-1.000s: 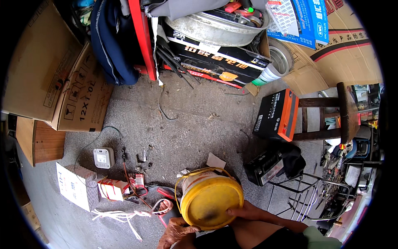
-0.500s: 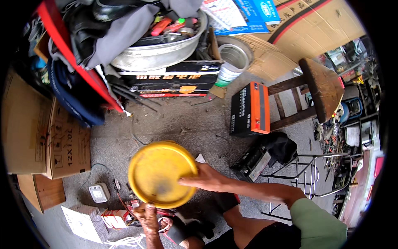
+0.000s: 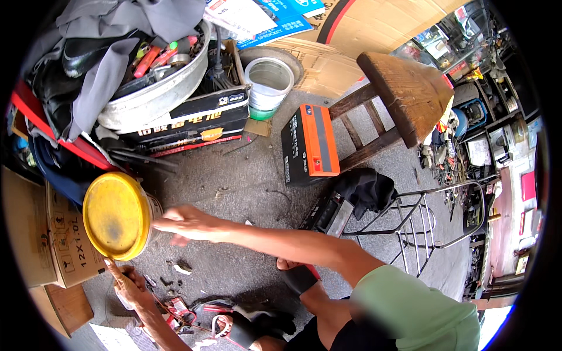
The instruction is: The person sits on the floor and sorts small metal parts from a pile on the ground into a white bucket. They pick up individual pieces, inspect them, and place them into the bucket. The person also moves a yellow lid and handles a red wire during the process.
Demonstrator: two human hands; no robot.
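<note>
A round bucket point(image 3: 154, 217) with a worn yellow lid point(image 3: 114, 216) stands at the left, close beside a brown carton. Its pale side shows only at the right of the lid. My right hand point(image 3: 186, 224), a little blurred, is at that side with its fingers pointing to the bucket and a finger at its edge; I cannot tell if it touches. Just below the lid is my left hand point(image 3: 132, 288), with one digit reaching up to the rim and the others apart from it. Neither hand is wrapped round the bucket.
A black and orange battery box point(image 3: 315, 140) stands near a wooden stool point(image 3: 404, 96) lying on its side. A metal rack point(image 3: 421, 219) is at the right. A metal basin point(image 3: 155, 88) of tools sits on a black box. Cartons point(image 3: 73, 240) line the left.
The yellow-lidded bucket has moved left, up against the carton, and both hands moved with it. My right thumb has come off the lid. The view has shifted to the right.
</note>
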